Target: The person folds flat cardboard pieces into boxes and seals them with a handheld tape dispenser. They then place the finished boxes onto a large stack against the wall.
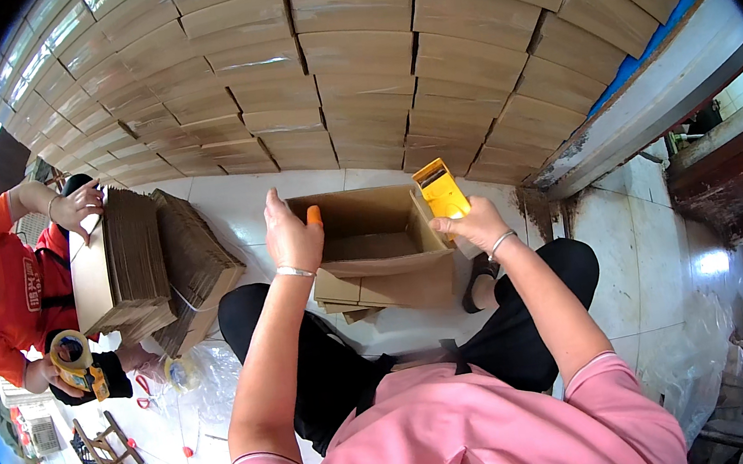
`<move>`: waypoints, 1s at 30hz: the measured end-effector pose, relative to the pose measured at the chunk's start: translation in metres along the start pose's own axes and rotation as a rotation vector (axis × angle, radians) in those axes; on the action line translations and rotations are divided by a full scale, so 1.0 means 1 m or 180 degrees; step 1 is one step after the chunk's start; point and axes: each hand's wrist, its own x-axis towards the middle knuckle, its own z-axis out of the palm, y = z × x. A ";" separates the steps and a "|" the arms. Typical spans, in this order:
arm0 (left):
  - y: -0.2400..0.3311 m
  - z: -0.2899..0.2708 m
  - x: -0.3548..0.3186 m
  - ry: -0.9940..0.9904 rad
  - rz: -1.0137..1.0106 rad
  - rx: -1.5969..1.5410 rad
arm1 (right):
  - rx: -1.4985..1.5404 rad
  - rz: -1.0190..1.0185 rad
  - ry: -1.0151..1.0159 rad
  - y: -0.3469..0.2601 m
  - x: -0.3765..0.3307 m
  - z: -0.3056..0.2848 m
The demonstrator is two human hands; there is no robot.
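An open cardboard box stands in front of my knees, its inside bare. My left hand is at the box's left end, fingers stretched out and an orange cover on the thumb; it seems to touch the wall there. In my right hand is a yellow tape dispenser, tilted at the box's right end. The tape roll itself is hidden from me. Flat cardboard pieces lie under and in front of the box.
Stacked, taped cartons form a wall ahead. To the left, a person in orange rests one hand on a pile of folded cardboard and holds another tape dispenser. A small wooden stool and clear plastic are on the floor.
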 end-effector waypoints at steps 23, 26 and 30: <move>-0.007 -0.015 -0.059 -0.0701 0.1357 0.0549 | -0.2447 0.0161 0.1177 -0.017 -0.006 0.046; -0.004 -0.004 -0.038 0.0038 0.1573 0.0656 | -0.2477 0.0098 0.1122 -0.020 -0.001 0.046; -0.002 0.011 -0.025 0.0931 0.1828 0.1174 | -0.2366 -0.0024 0.1089 -0.014 0.004 0.047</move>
